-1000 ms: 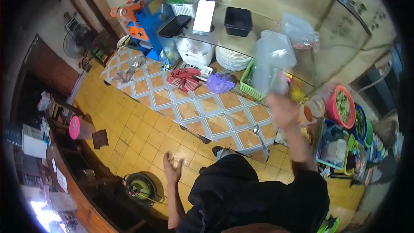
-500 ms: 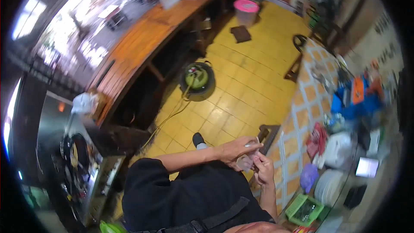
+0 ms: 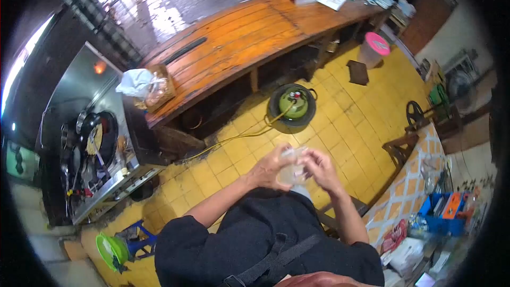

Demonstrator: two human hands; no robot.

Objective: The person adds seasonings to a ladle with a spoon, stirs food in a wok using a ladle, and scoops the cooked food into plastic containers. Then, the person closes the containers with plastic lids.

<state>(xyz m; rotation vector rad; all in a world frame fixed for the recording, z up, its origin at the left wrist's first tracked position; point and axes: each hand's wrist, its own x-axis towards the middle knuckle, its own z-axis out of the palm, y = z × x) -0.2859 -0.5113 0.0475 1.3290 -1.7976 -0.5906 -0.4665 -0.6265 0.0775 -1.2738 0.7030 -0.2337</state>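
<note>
My left hand (image 3: 269, 170) curls around the left side of a small clear plastic bag (image 3: 291, 171), its thumb and fingers holding the edge. The bag looks whitish and see-through, and its contents cannot be made out. On the other side, my right hand (image 3: 322, 171) pinches the bag near its top with bent fingers. Both hands are held in front of my dark shirt, above the yellow tiled floor (image 3: 234, 172).
Ahead, a long wooden counter (image 3: 228, 56) runs across. Below it a green gas cylinder (image 3: 294, 105) stands in a black tub, its yellow hose trailing left. A stove with a wok (image 3: 101, 141) is at left; a cluttered tiled table (image 3: 396, 202) is at right.
My view has swung left, bringing the stove and wok more into sight. My hands have moved from low beside the tiled table to in front of my body, still holding the bag.
</note>
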